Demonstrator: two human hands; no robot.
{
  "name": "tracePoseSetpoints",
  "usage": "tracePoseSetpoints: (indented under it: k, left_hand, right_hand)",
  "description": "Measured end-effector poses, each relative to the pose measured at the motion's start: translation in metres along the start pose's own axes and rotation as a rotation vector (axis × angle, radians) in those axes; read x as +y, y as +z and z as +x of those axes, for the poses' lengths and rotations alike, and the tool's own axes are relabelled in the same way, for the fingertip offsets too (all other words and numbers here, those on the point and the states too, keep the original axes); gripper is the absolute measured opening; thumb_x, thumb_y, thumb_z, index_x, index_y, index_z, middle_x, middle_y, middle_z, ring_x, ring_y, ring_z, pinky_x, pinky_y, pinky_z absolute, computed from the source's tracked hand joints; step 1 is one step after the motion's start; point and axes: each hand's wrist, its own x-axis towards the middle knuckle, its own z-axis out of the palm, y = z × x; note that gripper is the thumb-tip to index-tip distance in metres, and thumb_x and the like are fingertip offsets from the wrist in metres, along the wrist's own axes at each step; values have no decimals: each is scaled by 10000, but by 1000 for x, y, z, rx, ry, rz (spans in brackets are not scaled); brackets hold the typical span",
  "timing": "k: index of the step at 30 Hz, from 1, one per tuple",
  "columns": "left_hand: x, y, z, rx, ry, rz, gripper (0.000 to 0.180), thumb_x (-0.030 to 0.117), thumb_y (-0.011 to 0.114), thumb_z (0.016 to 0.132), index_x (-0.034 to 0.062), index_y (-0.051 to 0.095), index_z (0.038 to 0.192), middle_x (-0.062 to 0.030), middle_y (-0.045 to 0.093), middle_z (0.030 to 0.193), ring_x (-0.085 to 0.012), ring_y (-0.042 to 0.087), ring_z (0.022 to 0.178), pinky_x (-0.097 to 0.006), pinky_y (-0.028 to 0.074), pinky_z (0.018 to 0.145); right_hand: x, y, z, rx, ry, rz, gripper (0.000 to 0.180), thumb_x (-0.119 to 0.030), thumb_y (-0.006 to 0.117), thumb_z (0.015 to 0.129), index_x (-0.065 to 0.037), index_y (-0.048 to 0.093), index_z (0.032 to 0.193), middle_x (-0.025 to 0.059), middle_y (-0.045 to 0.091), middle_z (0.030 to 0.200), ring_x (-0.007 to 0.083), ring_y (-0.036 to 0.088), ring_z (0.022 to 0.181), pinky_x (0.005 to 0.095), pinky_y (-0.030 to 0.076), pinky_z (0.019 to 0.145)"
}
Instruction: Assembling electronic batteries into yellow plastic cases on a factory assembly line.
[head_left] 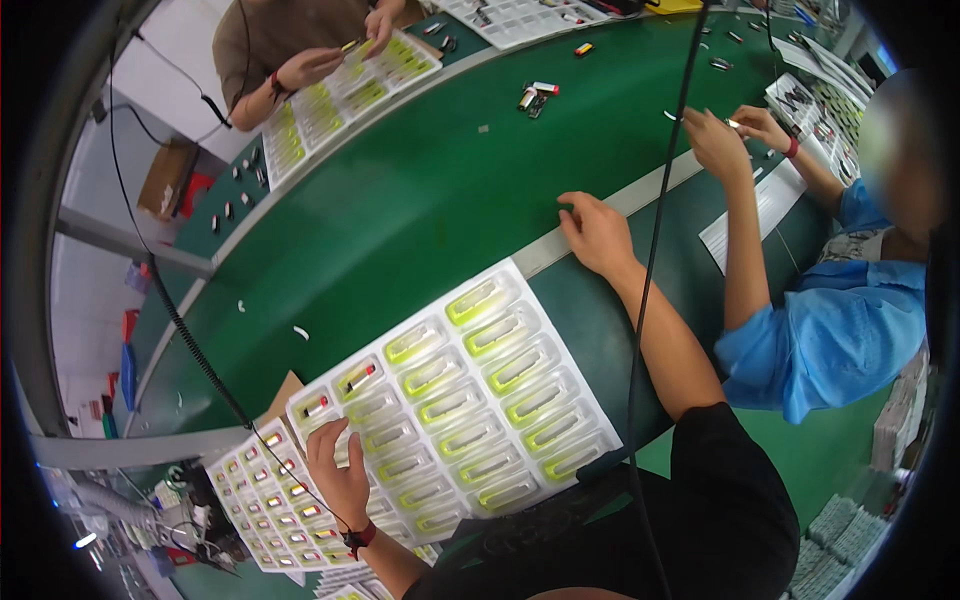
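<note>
My left hand (338,470) hovers at the left side of a white plastic tray (440,320), fingers apart, nothing seen in it. The tray has rows of compartments holding yellow-green translucent pieces (466,437). Two compartments by my left hand hold small red, white and black cylindrical parts, one (357,377) above the other (315,406). Beyond the tray's far right corner, my right hand (597,235) reaches over the pale strip along the green belt. Its fingers are loosely bent and apart, with nothing visible between them.
Another white tray (262,500), filled with similar small parts, lies at the left. A few such parts (535,97) rest on the green belt (430,200). A co-worker in blue (820,335) sits at right; another person (310,70) works opposite. Dark cables (655,230) hang across the view.
</note>
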Motion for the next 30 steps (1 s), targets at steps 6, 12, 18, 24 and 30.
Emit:
tracePoseSetpoints:
  k: [6, 12, 18, 24, 30]
  left_hand:
    - [3, 0, -28, 74, -94, -2, 209, 9, 645, 863, 16, 670, 1070, -152, 627, 1043, -316, 608, 956, -386, 484, 826]
    - [3, 6, -26, 156, -66, -142, 193, -13, 620, 871, -3, 666, 1058, -148, 623, 1037, -265, 607, 902, -331, 505, 682]
    - [-1, 3, -27, 107, -64, -169, 191, -16, 610, 871, -10, 666, 1055, -156, 622, 1040, -279, 616, 893, -347, 515, 702]
    - [3, -11, -40, -90, 43, -243, 226, 14, 651, 846, 13, 671, 1071, -148, 623, 1051, -313, 610, 957, -383, 492, 821]
    - [-2, -21, -55, -173, 203, -248, 273, 33, 705, 808, 35, 676, 1079, -134, 619, 1091, -323, 595, 1007, -405, 476, 879]
  right_hand:
    - [-19, 3, -13, 70, -88, -4, 248, 3, 585, 867, -86, 632, 1094, 122, 569, 1009, 289, 640, 807, 393, 530, 685]
    - [-17, -4, -17, 31, -79, -35, 317, 53, 546, 803, -83, 633, 1076, 116, 548, 1066, 324, 632, 893, 436, 536, 742]
    - [-20, 2, -29, 40, -245, -81, 279, 58, 499, 808, -62, 638, 1018, 113, 587, 1043, 344, 636, 916, 427, 534, 772]
    - [-21, -3, -43, 51, -114, -76, 229, 45, 518, 813, -70, 676, 932, 104, 637, 1005, 330, 661, 840, 420, 536, 734]
    - [-33, 7, -44, 54, -124, -232, 147, -36, 558, 848, -80, 673, 929, 98, 616, 961, 338, 647, 823, 436, 532, 732]
